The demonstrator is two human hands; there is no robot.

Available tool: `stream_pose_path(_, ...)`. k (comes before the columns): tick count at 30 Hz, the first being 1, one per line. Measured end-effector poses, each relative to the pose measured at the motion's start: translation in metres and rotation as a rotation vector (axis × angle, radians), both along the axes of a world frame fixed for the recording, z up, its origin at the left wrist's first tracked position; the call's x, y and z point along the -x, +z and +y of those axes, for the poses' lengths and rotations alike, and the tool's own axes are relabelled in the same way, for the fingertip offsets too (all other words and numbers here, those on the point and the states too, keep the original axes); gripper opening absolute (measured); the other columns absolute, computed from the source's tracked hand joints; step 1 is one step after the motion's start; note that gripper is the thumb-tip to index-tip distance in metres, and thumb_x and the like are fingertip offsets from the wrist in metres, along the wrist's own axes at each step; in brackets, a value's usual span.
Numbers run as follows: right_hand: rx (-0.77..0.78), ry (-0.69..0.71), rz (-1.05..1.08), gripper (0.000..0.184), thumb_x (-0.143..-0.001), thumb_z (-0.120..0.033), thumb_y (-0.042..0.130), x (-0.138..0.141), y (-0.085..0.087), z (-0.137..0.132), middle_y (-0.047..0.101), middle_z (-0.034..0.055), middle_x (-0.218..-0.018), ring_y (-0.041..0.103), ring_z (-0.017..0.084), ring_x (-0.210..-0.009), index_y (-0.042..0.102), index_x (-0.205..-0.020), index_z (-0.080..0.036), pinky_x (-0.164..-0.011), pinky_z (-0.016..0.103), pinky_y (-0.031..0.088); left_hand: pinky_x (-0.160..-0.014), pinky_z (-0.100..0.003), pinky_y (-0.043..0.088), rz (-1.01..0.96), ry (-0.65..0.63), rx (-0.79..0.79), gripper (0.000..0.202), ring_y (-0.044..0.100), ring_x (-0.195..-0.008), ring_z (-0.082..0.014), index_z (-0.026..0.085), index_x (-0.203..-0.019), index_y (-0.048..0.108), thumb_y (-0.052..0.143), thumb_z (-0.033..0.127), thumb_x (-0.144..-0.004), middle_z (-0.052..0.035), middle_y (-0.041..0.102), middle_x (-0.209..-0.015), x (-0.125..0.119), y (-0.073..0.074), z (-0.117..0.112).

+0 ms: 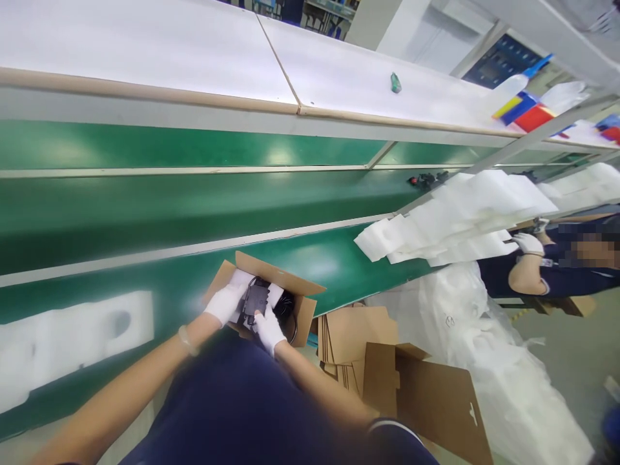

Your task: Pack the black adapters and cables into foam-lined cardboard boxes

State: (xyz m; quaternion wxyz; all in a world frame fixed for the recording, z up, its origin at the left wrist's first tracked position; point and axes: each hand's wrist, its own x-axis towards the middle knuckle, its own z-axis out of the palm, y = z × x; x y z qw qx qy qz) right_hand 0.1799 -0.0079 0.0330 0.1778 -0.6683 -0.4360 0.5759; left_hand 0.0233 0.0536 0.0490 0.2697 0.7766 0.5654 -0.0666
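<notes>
An open cardboard box (279,274) sits at the front edge of the green bench, its flaps spread. Inside it are a black box-shaped device (256,301), white foam (276,294) and a coil of black cable (285,309). My right hand (268,328), in a white glove, grips the lower right side of the device, thumb on top. My left hand (227,303), also gloved, reaches into the left of the box beside the device. Its fingertips blend with the white foam, so their grip is unclear.
White foam sheets lie left (111,326) and right (455,213) on the green bench (188,281). Flattened cardboard (358,329), an opened carton (436,400) and clear plastic wrapping (498,361) stand at right. A co-worker's gloved hand (529,244) shows beyond. A white shelf (194,58) runs above.
</notes>
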Motion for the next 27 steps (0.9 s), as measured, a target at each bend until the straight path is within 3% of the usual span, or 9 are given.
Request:
stream_pose_path(2, -0.017, 0.153, -0.194, 0.06, -0.091, -0.032, 0.042, 0.003, 0.011, 0.0, 0.051, 0.0213, -0.13, 0.05, 0.026, -0.12, 0.027, -0.142, -0.005, -0.104, 0.04, 0.037, -0.076, -0.037, 0.049, 0.036, -0.012, -0.012, 0.038, 0.059, -0.09, -0.0268, 0.012, -0.122, 0.051, 0.037, 0.011, -0.087, -0.0161, 0.057, -0.098, -0.002, 0.001, -0.002)
stream_pose_path(4, -0.014, 0.288, -0.328, 0.061, -0.091, -0.034, 0.043, 0.004, 0.024, 0.004, 0.057, 0.0246, -0.12, 0.057, 0.031, -0.11, 0.029, -0.14, -0.001, -0.096, 0.044, 0.043, -0.074, -0.038, 0.05, 0.065, -0.039, -0.011, 0.036, 0.059, -0.089, -0.0274, 0.012, -0.12, 0.052, 0.037, 0.012, -0.087, -0.0171, 0.055, -0.101, 0.002, 0.003, -0.006)
stream_pose_path(8, -0.038, 0.424, -0.525, 0.057, -0.09, -0.04, 0.043, 0.012, 0.04, 0.012, 0.063, 0.024, -0.103, 0.064, 0.035, -0.093, 0.038, -0.132, 0.0, -0.081, 0.045, 0.049, -0.077, -0.037, 0.05, -0.019, 0.01, -0.023, 0.038, 0.059, -0.091, -0.026, 0.012, -0.12, 0.049, 0.044, 0.018, -0.083, -0.0153, 0.054, -0.109, 0.016, 0.012, -0.011)
stream_pose_path(11, -0.052, 0.445, -0.61, 0.059, -0.091, -0.041, 0.043, 0.022, 0.041, 0.013, 0.062, 0.0244, -0.107, 0.063, 0.035, -0.095, 0.038, -0.132, 0.0, -0.081, 0.045, 0.049, -0.086, -0.038, 0.047, -0.16, 0.149, -0.113, 0.05, 0.054, -0.108, -0.0271, 0.014, -0.132, 0.037, 0.043, 0.034, -0.087, -0.0151, 0.05, -0.124, 0.011, 0.012, -0.006)
stream_pose_path(13, -0.079, 0.454, -0.586, 0.061, -0.09, -0.04, 0.043, 0.022, 0.041, 0.009, 0.055, 0.0267, -0.119, 0.06, 0.034, -0.103, 0.034, -0.135, 0.001, -0.085, 0.043, 0.048, -0.092, -0.043, 0.044, -0.143, 0.157, -0.192, 0.058, 0.045, -0.119, -0.0323, 0.013, -0.131, 0.04, 0.045, 0.048, -0.085, -0.0176, 0.043, -0.133, -0.001, 0.005, -0.003)
stream_pose_path(15, -0.1, 0.479, -0.525, 0.062, -0.089, -0.038, 0.045, 0.016, 0.044, 0.002, 0.052, 0.026, -0.124, 0.058, 0.032, -0.106, 0.033, -0.136, 0.0, -0.088, 0.04, 0.047, -0.094, -0.048, 0.04, -0.072, 0.124, -0.279, 0.064, 0.039, -0.122, -0.0371, 0.011, -0.125, 0.047, 0.051, 0.057, -0.08, -0.0203, 0.039, -0.135, -0.015, -0.005, -0.001)
stream_pose_path(19, -0.226, 0.436, -0.606, 0.037, -0.087, -0.027, 0.044, -0.011, 0.058, -0.011, 0.058, 0.0114, -0.115, 0.06, 0.025, -0.096, 0.048, -0.122, -0.017, -0.081, 0.035, 0.048, -0.096, -0.051, 0.036, -0.041, 0.024, -0.436, 0.073, 0.034, -0.123, -0.039, 0.008, -0.128, 0.047, 0.06, 0.057, -0.074, -0.0228, 0.04, -0.131, -0.027, -0.02, -0.001)
stream_pose_path(23, -0.246, 0.312, -0.859, 0.028, -0.087, -0.026, 0.047, -0.029, 0.063, -0.009, 0.057, 0.01, -0.11, 0.058, 0.024, -0.091, 0.053, -0.113, -0.017, -0.075, 0.035, 0.048, -0.096, -0.051, 0.035, -0.084, -0.145, -0.515, 0.066, 0.034, -0.123, -0.0395, 0.008, -0.12, 0.053, 0.057, 0.058, -0.077, -0.0231, 0.04, -0.131, -0.022, -0.016, 0.007)
stream_pose_path(27, -0.223, 0.375, -0.911, 0.041, -0.084, -0.038, 0.054, -0.017, 0.05, -0.004, 0.057, 0.0127, -0.106, 0.057, 0.027, -0.088, 0.052, -0.117, -0.014, -0.071, 0.037, 0.048, -0.1, -0.051, 0.033, -0.145, -0.257, -0.527, 0.063, 0.031, -0.126, -0.0401, 0.01, -0.113, 0.056, 0.057, 0.061, -0.076, -0.0214, 0.043, -0.129, -0.023, -0.01, 0.021)
